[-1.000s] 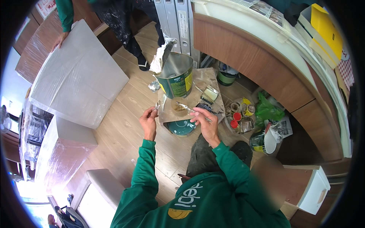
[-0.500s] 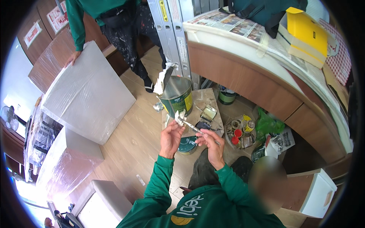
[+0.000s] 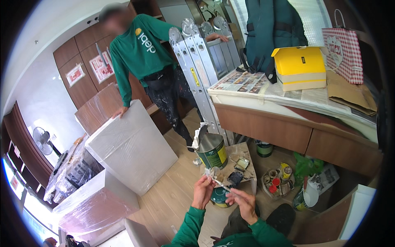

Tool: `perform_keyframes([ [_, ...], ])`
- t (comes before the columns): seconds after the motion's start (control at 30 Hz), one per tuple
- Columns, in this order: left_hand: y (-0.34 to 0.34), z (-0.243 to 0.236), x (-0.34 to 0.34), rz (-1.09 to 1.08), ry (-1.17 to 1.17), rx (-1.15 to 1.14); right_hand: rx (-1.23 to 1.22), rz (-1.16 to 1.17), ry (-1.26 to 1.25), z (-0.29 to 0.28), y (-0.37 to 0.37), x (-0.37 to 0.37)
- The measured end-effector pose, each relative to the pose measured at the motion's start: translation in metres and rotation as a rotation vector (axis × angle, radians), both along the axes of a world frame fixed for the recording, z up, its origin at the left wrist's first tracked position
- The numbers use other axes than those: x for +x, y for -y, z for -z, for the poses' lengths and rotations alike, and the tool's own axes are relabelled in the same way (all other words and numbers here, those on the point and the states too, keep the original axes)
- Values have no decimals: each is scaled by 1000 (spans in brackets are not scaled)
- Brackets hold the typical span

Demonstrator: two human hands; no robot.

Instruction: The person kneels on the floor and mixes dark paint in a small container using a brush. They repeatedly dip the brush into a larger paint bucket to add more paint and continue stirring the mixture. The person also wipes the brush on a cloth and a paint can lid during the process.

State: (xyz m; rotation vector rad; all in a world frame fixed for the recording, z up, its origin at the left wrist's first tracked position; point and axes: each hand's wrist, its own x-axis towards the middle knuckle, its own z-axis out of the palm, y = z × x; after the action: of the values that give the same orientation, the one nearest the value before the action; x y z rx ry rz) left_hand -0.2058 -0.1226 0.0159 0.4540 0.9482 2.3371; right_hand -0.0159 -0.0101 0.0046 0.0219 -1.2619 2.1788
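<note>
- Bare wooden floor (image 3: pixel 173 193) is left open to the left of the left hand (image 3: pixel 202 191) — the widest free passage.
- That passage is bounded further left by a wrapped white panel (image 3: pixel 131 150), on which another person's hand (image 3: pixel 119 111) is rested.
- Ahead of both hands, the way is blocked by a large paint can (image 3: pixel 212 150) set on a small board (image 3: pixel 240 158).
- To the right of the right hand (image 3: pixel 242 201), room is narrowed by a cluster of small tins (image 3: pixel 275 181) — the counter (image 3: pixel 296 131) is overhung behind.
</note>
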Motion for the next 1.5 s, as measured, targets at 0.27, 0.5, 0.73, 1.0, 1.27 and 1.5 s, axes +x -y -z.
perform_keyframes([
  [0.27, 24, -13, 48, -219, -365, -409, 254, -221, 388, -16, -25, 31],
  [0.5, 9, -27, 80, -534, -799, -745, 436, 82, 379, -4, 8, 52],
  [0.73, -4, -43, 102, -429, -412, -496, 575, 314, 184, -15, 10, 66],
  [1.0, 22, -56, 62, -325, -139, -230, 334, 60, 322, -27, 10, 97],
  [1.27, 20, -60, 103, -35, -73, -211, 251, -10, 352, -40, -2, 89],
  [1.5, 14, -63, 95, 47, -111, -197, 244, -19, 382, -41, -2, 87],
])
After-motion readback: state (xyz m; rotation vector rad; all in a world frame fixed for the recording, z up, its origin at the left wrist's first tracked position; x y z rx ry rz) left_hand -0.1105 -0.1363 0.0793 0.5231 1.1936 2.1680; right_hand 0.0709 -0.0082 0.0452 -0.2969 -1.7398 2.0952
